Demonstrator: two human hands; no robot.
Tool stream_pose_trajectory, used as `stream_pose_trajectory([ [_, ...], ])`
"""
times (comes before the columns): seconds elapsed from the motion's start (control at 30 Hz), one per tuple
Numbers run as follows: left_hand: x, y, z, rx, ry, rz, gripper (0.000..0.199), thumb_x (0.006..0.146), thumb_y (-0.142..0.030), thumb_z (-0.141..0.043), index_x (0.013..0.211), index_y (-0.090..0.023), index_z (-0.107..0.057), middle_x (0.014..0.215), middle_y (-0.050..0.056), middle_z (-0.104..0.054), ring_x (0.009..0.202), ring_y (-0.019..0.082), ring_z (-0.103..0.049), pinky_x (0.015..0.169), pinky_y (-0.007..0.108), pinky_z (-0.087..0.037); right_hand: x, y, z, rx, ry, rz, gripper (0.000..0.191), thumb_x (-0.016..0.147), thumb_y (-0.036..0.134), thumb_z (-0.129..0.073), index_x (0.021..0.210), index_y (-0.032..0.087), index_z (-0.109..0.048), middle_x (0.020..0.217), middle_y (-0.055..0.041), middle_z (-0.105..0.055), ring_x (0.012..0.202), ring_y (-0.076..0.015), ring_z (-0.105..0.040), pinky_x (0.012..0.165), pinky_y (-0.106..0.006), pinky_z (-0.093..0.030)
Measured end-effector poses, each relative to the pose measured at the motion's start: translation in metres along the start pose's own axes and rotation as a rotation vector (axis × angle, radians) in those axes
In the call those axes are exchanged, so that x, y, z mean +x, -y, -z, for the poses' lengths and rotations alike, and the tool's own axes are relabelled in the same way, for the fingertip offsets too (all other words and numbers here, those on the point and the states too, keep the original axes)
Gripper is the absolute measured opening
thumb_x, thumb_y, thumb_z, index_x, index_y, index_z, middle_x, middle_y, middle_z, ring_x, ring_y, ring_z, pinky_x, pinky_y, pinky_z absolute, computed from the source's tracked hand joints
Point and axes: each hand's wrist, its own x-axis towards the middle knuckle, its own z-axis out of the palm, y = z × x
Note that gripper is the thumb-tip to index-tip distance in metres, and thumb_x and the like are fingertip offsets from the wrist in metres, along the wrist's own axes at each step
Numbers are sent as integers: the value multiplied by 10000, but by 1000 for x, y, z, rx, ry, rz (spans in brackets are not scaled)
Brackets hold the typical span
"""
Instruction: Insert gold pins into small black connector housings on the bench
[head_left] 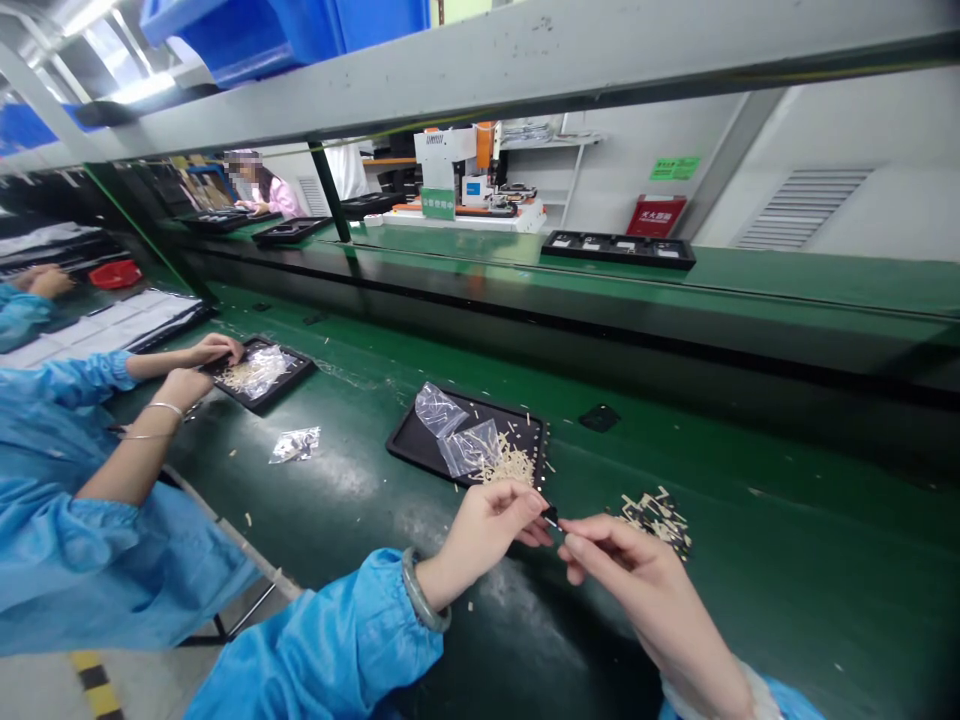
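Between my two hands is a small black part [551, 516]. My left hand [491, 525] pinches it with thumb and fingers, and a bangle circles that wrist. From the other side, my right hand [637, 570] has thumb and forefinger closed at the part's light-coloured lower end. Just beyond my left hand lies a black tray [420, 445] with clear plastic bags [469, 447] and a heap of small beige strips [510, 462]. A loose pile of beige and black pieces [660, 520] is on the green table behind my right hand.
At left, a co-worker's hands [187, 385] work over another black tray [259, 400]. A small clear bag [296, 445] and a flat black piece [599, 417] lie on the green table [787, 560]. A raised shelf behind holds a compartmented tray [619, 262]; a grey beam crosses above.
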Motion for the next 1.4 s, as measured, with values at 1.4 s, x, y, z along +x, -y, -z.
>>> stream_pose_trajectory([
  [1.4, -1, 2, 7, 1025, -88, -573, 132, 859, -234, -474, 823, -197, -595, 712, -6, -632, 683, 133, -566, 687, 268, -370, 54, -32, 90, -534, -119, 1, 221, 724, 405, -627, 804, 205, -679, 763, -42, -686, 665, -192, -602, 622, -309, -463],
])
